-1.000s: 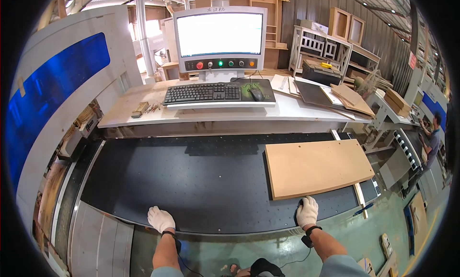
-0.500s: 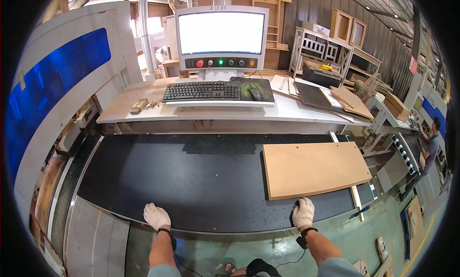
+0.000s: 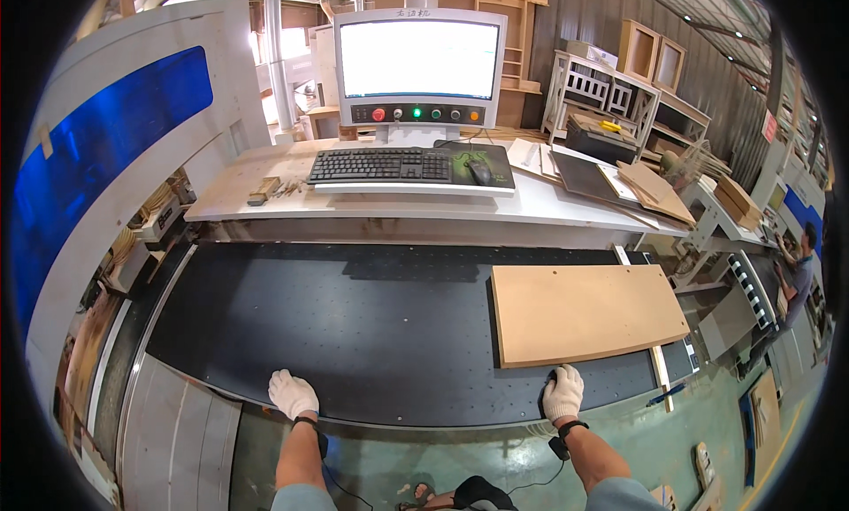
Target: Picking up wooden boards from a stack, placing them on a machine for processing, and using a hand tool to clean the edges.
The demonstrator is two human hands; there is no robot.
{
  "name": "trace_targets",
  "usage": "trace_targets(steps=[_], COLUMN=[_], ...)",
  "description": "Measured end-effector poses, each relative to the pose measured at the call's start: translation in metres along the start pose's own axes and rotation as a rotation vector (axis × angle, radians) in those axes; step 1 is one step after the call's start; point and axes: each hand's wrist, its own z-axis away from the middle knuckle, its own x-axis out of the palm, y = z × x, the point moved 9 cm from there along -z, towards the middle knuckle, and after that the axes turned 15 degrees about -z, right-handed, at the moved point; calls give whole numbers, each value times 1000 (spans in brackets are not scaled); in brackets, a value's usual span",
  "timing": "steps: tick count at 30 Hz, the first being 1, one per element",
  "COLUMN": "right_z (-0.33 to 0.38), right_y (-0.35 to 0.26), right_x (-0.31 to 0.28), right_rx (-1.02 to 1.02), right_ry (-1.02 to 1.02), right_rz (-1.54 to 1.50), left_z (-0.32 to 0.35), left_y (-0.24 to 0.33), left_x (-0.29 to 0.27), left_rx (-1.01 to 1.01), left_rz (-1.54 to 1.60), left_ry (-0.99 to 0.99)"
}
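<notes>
My left hand (image 3: 293,394), in a white knitted glove, rests palm down on the front edge of a black perforated table (image 3: 354,334). Its fingers lie flat with nothing in them. My right hand (image 3: 562,393), gloved the same way, lies on the table just in front of a tan rectangular board (image 3: 588,316). Its fingers are stretched forward close to the board's near edge; whether they touch it I cannot tell. The board lies flat at the table's right, with small holes near its edges. Dark bands with cables circle both my wrists.
Behind the table, a white bench holds a monitor (image 3: 418,60), keyboard (image 3: 380,164), mouse (image 3: 478,171) and stacked panels (image 3: 601,182). A machine with a blue window (image 3: 115,122) stands left. A pale strip (image 3: 660,378) crosses the table's right end. Another person (image 3: 799,272) works far right.
The view has shifted slightly, so the scene sits a little further right. Both hands and the board keep practically the same places on the table.
</notes>
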Motion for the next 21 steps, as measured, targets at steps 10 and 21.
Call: trace_targets(steps=[10,21], right_z=[1,0], right_y=[4,-1], right_x=[2,-2], right_rx=[-2,0], right_ry=[0,3], right_rz=[14,-5], left_z=[1,4], left_y=[-1,1], left_x=[1,-13], left_rx=[-1,20], left_rz=[17,49], left_ry=[26,44])
